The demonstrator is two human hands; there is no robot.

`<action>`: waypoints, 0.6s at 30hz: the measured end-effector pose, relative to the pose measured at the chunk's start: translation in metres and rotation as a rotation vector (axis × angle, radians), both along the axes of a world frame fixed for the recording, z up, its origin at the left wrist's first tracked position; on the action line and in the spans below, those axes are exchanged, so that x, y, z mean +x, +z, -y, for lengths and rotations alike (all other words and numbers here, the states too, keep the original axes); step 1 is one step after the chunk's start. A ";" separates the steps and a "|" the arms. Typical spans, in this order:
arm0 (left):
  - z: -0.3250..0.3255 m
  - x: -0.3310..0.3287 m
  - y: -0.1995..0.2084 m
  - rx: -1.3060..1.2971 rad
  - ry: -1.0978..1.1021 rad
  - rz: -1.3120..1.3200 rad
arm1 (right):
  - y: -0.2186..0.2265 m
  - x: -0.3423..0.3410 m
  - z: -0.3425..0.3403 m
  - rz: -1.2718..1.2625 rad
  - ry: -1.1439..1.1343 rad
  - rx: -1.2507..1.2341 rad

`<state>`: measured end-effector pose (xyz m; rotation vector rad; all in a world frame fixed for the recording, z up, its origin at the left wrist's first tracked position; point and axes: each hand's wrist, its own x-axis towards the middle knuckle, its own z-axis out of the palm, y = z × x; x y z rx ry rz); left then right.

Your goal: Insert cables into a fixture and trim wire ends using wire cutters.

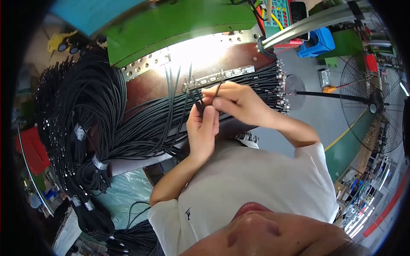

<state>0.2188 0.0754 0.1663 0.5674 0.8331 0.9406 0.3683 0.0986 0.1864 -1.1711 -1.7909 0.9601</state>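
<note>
Both my hands meet over a thick spread of black cables [147, 117] on the bench. My left hand [201, 134] is closed, thumb against fingers, on a few black cables [197, 100] running up to a metal fixture. Right beside it, my right hand [245, 104] is closed in a pinch on a thin black cable [219, 88] that loops above the fingertips. The ends of these cables are hidden by my fingers. Just past my hands lies the metal fixture [213, 79], a long bar with a row of small sockets.
Bundled cables [98, 85] with silvery ties hang over the bench's left end. Cable ends with metal plugs [279, 85] line the right edge. A green machine housing [171, 32] and a bright lamp [200, 53] stand behind. A blue stool [318, 42] and a black fan [371, 102] are at right.
</note>
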 end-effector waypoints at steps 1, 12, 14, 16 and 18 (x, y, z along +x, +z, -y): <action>0.001 -0.006 0.001 -0.029 0.008 0.009 | 0.002 0.001 0.004 0.161 0.030 0.053; -0.002 -0.024 0.009 -0.013 -0.131 -0.132 | -0.017 0.007 -0.038 0.351 -0.103 0.443; -0.017 -0.037 0.014 0.043 -0.176 -0.078 | -0.017 0.000 -0.038 0.379 -0.078 0.383; -0.014 -0.039 0.015 -0.028 -0.213 0.042 | -0.019 -0.002 -0.038 0.389 -0.046 0.344; -0.014 -0.036 0.014 -0.120 -0.245 0.186 | -0.016 -0.006 -0.040 0.438 -0.032 0.329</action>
